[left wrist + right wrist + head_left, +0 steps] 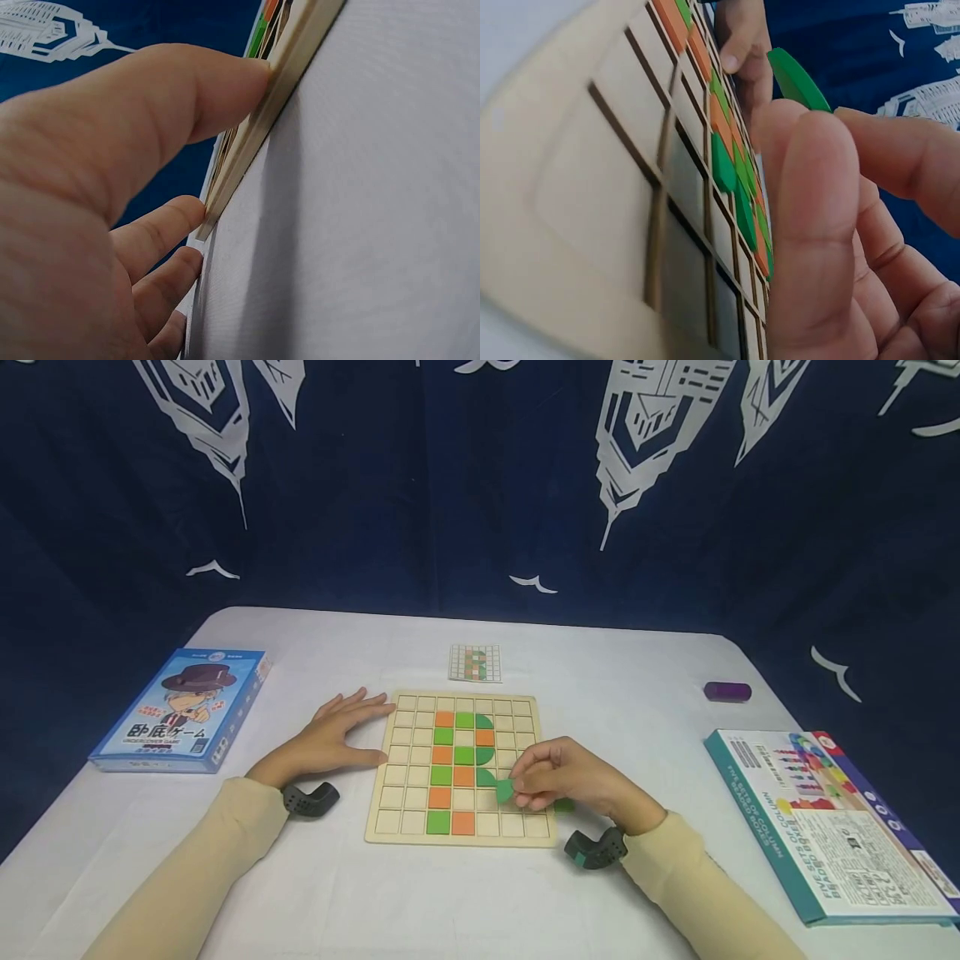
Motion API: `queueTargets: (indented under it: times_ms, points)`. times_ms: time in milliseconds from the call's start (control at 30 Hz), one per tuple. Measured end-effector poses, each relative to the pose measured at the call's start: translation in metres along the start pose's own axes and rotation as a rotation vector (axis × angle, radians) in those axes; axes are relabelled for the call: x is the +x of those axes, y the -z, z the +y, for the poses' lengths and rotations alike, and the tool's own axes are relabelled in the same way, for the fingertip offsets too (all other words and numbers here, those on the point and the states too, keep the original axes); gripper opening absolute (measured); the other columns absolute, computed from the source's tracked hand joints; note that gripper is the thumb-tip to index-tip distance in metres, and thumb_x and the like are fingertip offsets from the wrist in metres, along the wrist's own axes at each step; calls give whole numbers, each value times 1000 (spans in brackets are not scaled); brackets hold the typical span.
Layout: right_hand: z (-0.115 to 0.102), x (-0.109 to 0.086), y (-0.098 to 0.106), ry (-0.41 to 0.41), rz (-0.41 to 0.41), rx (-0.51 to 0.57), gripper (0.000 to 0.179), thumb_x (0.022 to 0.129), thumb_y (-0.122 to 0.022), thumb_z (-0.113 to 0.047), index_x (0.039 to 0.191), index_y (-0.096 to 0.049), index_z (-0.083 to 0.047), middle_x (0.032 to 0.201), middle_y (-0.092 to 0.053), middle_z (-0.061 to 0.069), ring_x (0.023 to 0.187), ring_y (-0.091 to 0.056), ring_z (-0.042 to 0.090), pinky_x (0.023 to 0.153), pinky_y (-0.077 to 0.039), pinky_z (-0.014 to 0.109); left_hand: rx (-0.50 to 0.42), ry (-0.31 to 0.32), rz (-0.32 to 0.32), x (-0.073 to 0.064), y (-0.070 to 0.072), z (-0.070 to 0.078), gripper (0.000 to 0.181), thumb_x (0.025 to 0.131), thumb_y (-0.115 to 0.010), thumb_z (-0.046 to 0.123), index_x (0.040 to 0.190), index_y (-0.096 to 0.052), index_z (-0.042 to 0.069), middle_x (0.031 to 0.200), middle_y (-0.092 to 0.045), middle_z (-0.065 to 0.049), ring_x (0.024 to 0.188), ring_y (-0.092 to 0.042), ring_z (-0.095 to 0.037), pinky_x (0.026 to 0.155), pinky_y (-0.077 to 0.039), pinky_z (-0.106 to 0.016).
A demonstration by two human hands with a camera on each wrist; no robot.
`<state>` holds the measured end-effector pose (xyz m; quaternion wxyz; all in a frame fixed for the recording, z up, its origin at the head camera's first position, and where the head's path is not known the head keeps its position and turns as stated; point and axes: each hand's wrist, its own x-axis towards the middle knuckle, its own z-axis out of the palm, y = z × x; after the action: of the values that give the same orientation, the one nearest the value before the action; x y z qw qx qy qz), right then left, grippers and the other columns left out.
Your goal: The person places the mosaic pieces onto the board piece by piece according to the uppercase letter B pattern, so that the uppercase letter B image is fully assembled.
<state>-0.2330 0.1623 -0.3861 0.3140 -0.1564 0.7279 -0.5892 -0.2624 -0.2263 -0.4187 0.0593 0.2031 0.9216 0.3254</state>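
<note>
A wooden grid board [461,841] lies on the table with orange, light green and dark green pieces in its middle columns. My right hand [558,774] is over its right side and pinches a small green tile with a curved edge [799,79] between thumb and fingers. Below it in the right wrist view, rounded dark green pieces [723,165] sit in the grid. At the board's left edge, my left hand [330,735] is spread, its thumb [232,90] and a fingertip touching the side. Another green piece [564,806] shows partly beside the board, behind my right hand.
Behind the board lies a small card [474,663] printed with a coloured grid. A blue game box [183,710] is at left, a larger teal and white box [832,827] at right. A purple cylinder-like object [727,692] lies at the back right.
</note>
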Motion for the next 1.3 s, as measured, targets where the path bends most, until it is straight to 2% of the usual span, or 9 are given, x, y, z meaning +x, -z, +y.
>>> queueTargets:
  times_ms: [200,533,867,1300]
  points:
    - [2,2,-12,1,-45,-7,6,95,-72,4,99,-74,8,80,-78,5,71,-74,8,66,-63,19,-5,-5,1,0,0,1,87,88,-84,43,160,-52,8,173,-35,-18,166,-11,-42,133,4,-61]
    - [7,3,-27,-1,-27,-62,8,92,-73,5,97,-73,11,75,-76,3,67,-71,7,59,-58,16,-10,-13,2,-1,0,1,86,88,-84,42,160,-52,7,173,-36,-18,166,-11,-43,133,3,-62]
    - [4,0,-34,25,-23,-156,4,93,-77,4,92,-74,6,72,-74,3,64,-68,8,57,-55,16,-3,-9,-2,0,0,0,87,88,-84,42,161,-52,8,173,-36,-18,166,-11,-42,133,4,-61]
    - [5,1,-35,39,-40,-198,5,94,-77,3,92,-73,4,66,-66,-1,59,-60,6,54,-52,16,-3,-10,2,0,0,1,87,87,-85,43,160,-52,8,173,-36,-19,166,-11,-43,133,3,-63]
